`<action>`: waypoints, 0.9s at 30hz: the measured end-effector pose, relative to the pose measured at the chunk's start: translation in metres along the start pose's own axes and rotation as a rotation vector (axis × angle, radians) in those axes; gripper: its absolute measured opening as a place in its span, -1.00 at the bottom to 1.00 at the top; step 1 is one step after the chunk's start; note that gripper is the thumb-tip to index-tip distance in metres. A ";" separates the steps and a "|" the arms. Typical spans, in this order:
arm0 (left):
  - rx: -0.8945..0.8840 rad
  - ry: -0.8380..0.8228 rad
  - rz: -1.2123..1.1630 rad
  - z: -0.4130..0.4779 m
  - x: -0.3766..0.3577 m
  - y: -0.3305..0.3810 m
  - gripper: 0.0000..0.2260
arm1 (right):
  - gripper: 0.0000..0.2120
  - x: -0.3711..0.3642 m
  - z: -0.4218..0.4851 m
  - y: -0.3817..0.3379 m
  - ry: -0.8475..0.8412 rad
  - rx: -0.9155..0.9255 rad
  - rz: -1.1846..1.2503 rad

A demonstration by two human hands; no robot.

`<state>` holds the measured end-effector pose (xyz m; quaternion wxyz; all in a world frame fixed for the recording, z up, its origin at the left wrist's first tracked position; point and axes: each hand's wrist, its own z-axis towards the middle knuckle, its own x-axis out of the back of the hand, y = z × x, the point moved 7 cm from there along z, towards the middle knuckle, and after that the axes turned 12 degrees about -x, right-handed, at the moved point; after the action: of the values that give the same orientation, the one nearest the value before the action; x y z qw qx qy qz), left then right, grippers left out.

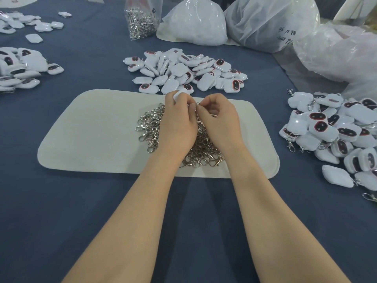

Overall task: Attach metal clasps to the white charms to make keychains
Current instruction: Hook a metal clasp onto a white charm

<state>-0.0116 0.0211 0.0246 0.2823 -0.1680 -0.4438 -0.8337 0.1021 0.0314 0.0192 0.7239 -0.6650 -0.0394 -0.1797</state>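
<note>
1. White charm (180,94) is pinched in your left hand (177,123), above the far edge of the cream mat (91,139).
2. Your right hand (219,119) pinches a metal clasp (197,104), held right against the charm.
3. Loose clasps (150,127) lie heaped on the mat under both hands.
4. More charms (183,68) are piled just beyond the mat.

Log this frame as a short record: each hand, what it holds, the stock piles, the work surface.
left hand: grips a white charm
right hand: pinches a metal clasp at the charm's edge
joined: cannot tell, fingers hide it
clasp pile: loose on the cream mat, under both hands
charm pile: beyond the mat
finished pile: on the right, charms with clasps
clasp bag: far side of the table
</note>
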 end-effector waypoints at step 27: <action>0.032 0.011 -0.038 0.002 -0.001 -0.007 -0.91 | -0.88 0.001 -0.002 0.001 0.061 -0.004 -0.027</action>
<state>-0.0150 0.0261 0.0203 0.2717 -0.1503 -0.4587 -0.8326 0.1034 0.0295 0.0184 0.7209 -0.6600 -0.0258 -0.2099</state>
